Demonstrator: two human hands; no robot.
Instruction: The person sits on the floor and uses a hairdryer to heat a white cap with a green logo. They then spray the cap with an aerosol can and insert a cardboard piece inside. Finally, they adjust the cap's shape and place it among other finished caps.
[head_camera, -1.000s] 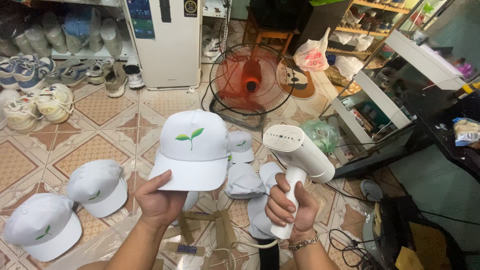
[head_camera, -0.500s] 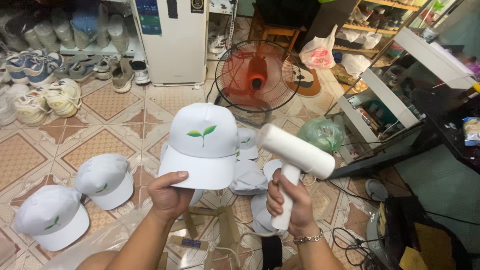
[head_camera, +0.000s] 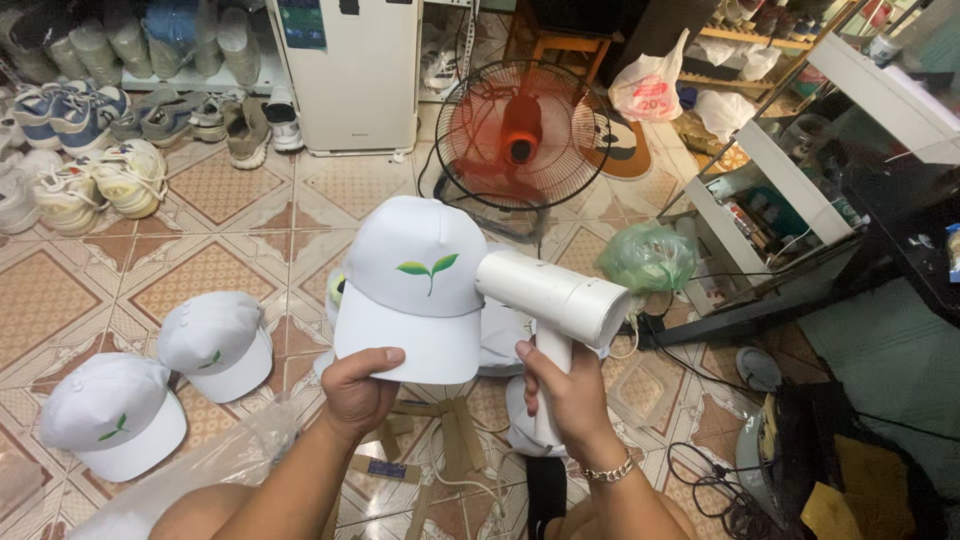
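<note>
My left hand (head_camera: 357, 390) grips the brim of a white cap (head_camera: 415, 285) with a green leaf emblem, holding it up in front of me. My right hand (head_camera: 560, 385) is closed around the handle of a white hand-held steamer (head_camera: 550, 300), whose head points left and nearly touches the cap's right side. Two more white caps (head_camera: 215, 340) (head_camera: 110, 415) lie on the tiled floor at the left. Other white caps (head_camera: 505, 335) sit partly hidden behind the held one.
An orange floor fan (head_camera: 515, 135) stands ahead, next to a white appliance (head_camera: 350, 70). Rows of shoes (head_camera: 95, 170) line the far left. A green plastic bag (head_camera: 645, 255) lies by a glass shelf unit (head_camera: 790, 200) on the right. Cables (head_camera: 720, 480) trail at lower right.
The steamer head has moved closer to the cap's side. The cap sits a little lower and nearer in view, and the view has shifted slightly left.
</note>
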